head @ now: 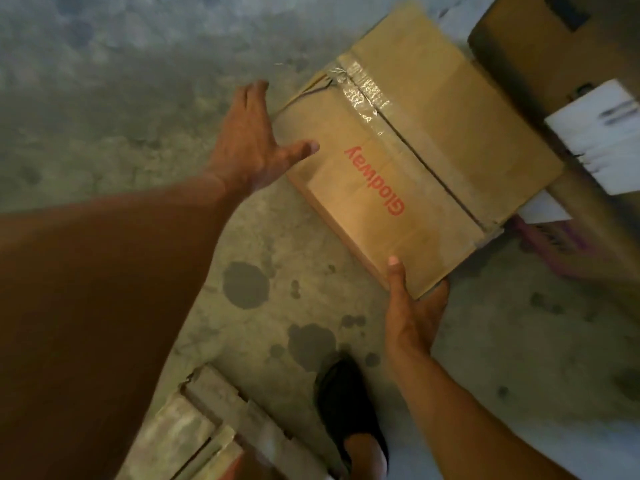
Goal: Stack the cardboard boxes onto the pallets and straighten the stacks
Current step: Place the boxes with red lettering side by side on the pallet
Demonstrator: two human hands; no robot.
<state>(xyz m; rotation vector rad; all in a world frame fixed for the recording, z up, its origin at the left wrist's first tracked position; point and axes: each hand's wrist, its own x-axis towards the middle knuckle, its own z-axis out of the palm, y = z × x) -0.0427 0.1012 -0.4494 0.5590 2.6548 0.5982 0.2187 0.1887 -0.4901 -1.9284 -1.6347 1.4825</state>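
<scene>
Left hand (252, 147), right hand (412, 317) — seemingly holding box (415, 140)

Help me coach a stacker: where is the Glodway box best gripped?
At opposite ends of the box, one hand per side, thumbs on top, as the left hand and right hand do. It is wide and flat, and its top seam gapes, so the flaps likely give no hold.
</scene>
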